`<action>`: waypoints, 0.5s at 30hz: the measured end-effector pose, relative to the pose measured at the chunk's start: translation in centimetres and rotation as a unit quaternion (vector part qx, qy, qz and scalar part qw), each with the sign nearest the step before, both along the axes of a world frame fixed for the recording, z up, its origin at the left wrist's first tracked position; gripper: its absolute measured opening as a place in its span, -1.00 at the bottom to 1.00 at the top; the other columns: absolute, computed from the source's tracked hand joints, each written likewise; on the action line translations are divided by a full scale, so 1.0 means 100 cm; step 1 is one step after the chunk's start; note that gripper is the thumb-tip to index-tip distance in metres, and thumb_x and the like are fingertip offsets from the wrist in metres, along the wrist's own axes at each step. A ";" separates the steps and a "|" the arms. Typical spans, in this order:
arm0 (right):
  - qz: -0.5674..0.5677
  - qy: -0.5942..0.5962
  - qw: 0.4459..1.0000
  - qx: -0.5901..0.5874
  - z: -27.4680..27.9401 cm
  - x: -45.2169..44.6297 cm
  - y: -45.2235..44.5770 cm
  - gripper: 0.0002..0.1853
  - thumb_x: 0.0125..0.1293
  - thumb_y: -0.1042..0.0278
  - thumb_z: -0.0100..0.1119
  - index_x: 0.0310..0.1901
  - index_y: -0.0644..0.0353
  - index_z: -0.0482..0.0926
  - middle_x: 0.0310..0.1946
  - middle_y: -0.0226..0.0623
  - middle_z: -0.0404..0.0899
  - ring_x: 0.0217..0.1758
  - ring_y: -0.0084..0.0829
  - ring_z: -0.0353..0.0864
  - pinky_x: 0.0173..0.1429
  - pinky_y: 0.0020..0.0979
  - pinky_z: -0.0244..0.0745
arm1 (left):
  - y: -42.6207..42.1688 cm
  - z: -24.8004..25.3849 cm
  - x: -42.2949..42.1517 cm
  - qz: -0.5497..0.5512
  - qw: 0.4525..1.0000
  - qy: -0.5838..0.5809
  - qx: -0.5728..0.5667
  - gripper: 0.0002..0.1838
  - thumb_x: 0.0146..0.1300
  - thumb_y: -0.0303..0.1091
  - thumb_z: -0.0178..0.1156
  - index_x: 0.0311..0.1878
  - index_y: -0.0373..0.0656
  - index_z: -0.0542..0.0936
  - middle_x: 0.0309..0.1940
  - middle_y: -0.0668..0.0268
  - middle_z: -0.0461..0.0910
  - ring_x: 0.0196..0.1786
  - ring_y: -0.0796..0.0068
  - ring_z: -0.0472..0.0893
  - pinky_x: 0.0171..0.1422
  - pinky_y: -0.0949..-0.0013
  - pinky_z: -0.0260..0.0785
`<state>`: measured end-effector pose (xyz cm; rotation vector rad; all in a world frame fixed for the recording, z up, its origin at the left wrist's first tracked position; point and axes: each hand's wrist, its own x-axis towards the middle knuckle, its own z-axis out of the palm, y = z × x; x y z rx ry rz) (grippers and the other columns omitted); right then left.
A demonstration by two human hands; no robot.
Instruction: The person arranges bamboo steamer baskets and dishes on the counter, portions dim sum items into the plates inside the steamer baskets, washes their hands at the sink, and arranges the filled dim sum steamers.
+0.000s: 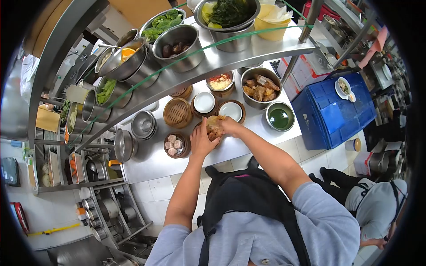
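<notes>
At the front of the steel counter, my left hand curves its thumb and fingers against a brown, glistening, wrapped-looking piece of food. My right hand grips the same piece from the other side. Beneath it, mostly hidden by my hands, is a round bamboo steamer. Left of my hands stands another steamer, holding several pale dumplings. Just behind are steamers with a small white bowl and a white plate. A steel pot of similar brown pieces stands behind right.
An overhead shelf bears bowls of greens and broccoli. Green liquid fills a bowl at the right. Stacked steel bowls stand left. A blue bin stands beside the counter; another person is behind right.
</notes>
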<state>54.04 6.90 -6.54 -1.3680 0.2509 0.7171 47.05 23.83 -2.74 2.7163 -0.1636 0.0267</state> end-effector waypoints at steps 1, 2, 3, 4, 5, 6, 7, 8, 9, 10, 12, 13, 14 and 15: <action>-0.022 0.020 0.999 0.026 0.008 -0.004 -0.003 -0.63 0.55 0.29 0.07 0.21 0.36 0.56 -0.01 -0.18 0.69 -0.06 -0.36 0.73 -0.07 -0.23 0.69 | -0.002 -0.001 0.001 -0.008 1.000 0.009 0.025 0.16 0.02 0.02 0.54 0.66 0.06 0.13 0.38 0.06 0.47 0.45 -0.02 0.41 0.45 -0.16 0.25; -0.024 0.019 0.999 0.028 0.009 -0.005 -0.004 -0.63 0.55 0.29 0.07 0.21 0.36 0.56 -0.01 -0.18 0.69 -0.06 -0.36 0.73 -0.07 -0.23 0.69 | -0.004 -0.001 0.002 -0.017 0.999 0.015 0.048 0.12 0.02 0.04 0.51 0.65 0.10 0.17 0.41 0.15 0.45 0.51 0.04 0.36 0.48 -0.19 0.20; -0.037 0.001 0.998 0.046 0.001 -0.004 -0.005 -0.64 0.54 0.29 0.08 0.20 0.35 0.56 -0.01 -0.19 0.69 -0.03 -0.36 0.72 -0.03 -0.25 0.68 | -0.005 -0.004 0.004 -0.021 0.999 0.012 0.049 0.12 0.02 0.04 0.51 0.65 0.10 0.17 0.41 0.15 0.45 0.51 0.04 0.36 0.48 -0.19 0.20; -0.050 -0.017 0.997 0.064 -0.004 -0.003 -0.008 -0.65 0.53 0.29 0.10 0.19 0.33 0.57 -0.01 -0.20 0.69 0.00 -0.37 0.72 0.02 -0.28 0.67 | -0.006 -0.006 0.006 -0.024 0.997 0.031 0.068 0.10 0.04 0.06 0.49 0.64 0.10 0.17 0.42 0.16 0.44 0.52 0.06 0.34 0.50 -0.20 0.17; -0.055 -0.022 0.996 0.063 -0.008 0.000 -0.011 -0.65 0.53 0.29 0.10 0.19 0.33 0.57 -0.01 -0.20 0.69 0.00 -0.37 0.72 0.02 -0.28 0.67 | -0.007 -0.007 0.010 -0.027 0.995 0.049 0.088 0.08 0.06 0.09 0.46 0.64 0.09 0.18 0.42 0.17 0.43 0.53 0.08 0.32 0.53 -0.21 0.13; -0.102 -0.002 0.991 0.092 -0.009 0.003 -0.016 -0.64 0.52 0.29 0.09 0.22 0.31 0.55 0.03 -0.20 0.69 0.03 -0.35 0.72 0.08 -0.27 0.66 | -0.006 -0.007 0.011 -0.032 0.995 0.044 0.087 0.08 0.06 0.09 0.46 0.64 0.09 0.18 0.42 0.17 0.43 0.53 0.08 0.32 0.53 -0.21 0.13; -0.147 0.016 0.982 0.120 -0.010 0.006 -0.020 -0.63 0.52 0.29 0.09 0.24 0.28 0.54 0.07 -0.20 0.69 0.07 -0.32 0.72 0.14 -0.27 0.65 | -0.005 -0.006 0.011 -0.034 0.995 0.054 0.081 0.06 0.06 0.09 0.44 0.63 0.08 0.20 0.43 0.19 0.43 0.54 0.08 0.31 0.54 -0.21 0.12; -0.151 0.012 0.981 0.118 -0.012 0.007 -0.024 -0.63 0.52 0.29 0.09 0.24 0.28 0.54 0.07 -0.20 0.69 0.07 -0.32 0.72 0.14 -0.27 0.65 | -0.003 -0.006 0.011 -0.035 0.995 0.064 0.075 0.05 0.07 0.09 0.43 0.62 0.08 0.21 0.44 0.21 0.43 0.55 0.09 0.30 0.55 -0.20 0.11; -0.164 0.038 0.967 0.190 -0.008 0.006 -0.027 -0.61 0.52 0.28 0.05 0.26 0.28 0.51 0.12 -0.15 0.67 0.13 -0.27 0.71 0.20 -0.23 0.63 | 0.000 -0.007 0.012 -0.038 0.995 0.061 0.073 0.05 0.07 0.09 0.43 0.62 0.08 0.21 0.44 0.21 0.43 0.55 0.09 0.30 0.55 -0.20 0.11; -0.175 0.066 0.947 0.261 -0.004 0.003 -0.031 -0.59 0.53 0.26 0.00 0.28 0.29 0.49 0.17 -0.11 0.66 0.19 -0.21 0.70 0.25 -0.20 0.62 | 0.004 -0.009 0.013 -0.041 0.996 0.059 0.053 0.05 0.06 0.10 0.45 0.61 0.08 0.23 0.45 0.21 0.42 0.56 0.09 0.29 0.55 -0.22 0.11; -0.177 0.087 0.924 0.327 0.007 -0.006 -0.043 -0.55 0.54 0.24 -0.11 0.31 0.31 0.46 0.24 -0.03 0.62 0.31 -0.12 0.64 0.39 -0.10 0.57 | 0.009 -0.008 0.012 -0.042 0.997 0.053 0.027 0.05 0.05 0.10 0.48 0.60 0.08 0.24 0.46 0.21 0.42 0.58 0.09 0.27 0.54 -0.23 0.10; -0.169 0.098 0.909 0.368 0.011 -0.009 -0.046 -0.54 0.53 0.24 -0.13 0.32 0.33 0.44 0.26 -0.02 0.61 0.33 -0.11 0.62 0.45 -0.08 0.52 | 0.007 0.001 0.013 -0.054 0.998 0.006 -0.020 0.06 0.04 0.09 0.50 0.60 0.04 0.24 0.46 0.16 0.41 0.56 0.05 0.29 0.54 -0.21 0.13; -0.163 0.109 0.891 0.409 0.015 -0.011 -0.046 -0.52 0.53 0.24 -0.16 0.33 0.34 0.43 0.27 0.00 0.60 0.36 -0.09 0.61 0.51 -0.06 0.48 | 0.006 0.012 0.014 -0.068 0.995 -0.041 -0.067 0.08 0.04 0.08 0.52 0.60 0.00 0.23 0.46 0.12 0.40 0.55 0.01 0.31 0.54 -0.20 0.16; -0.157 0.110 0.881 0.434 0.018 -0.013 -0.043 -0.51 0.51 0.25 -0.16 0.34 0.34 0.44 0.26 0.00 0.60 0.37 -0.07 0.59 0.54 -0.02 0.45 | 0.004 0.023 0.015 -0.071 0.994 -0.042 -0.069 0.08 0.04 0.08 0.52 0.60 0.00 0.23 0.46 0.12 0.40 0.55 0.01 0.31 0.54 -0.20 0.16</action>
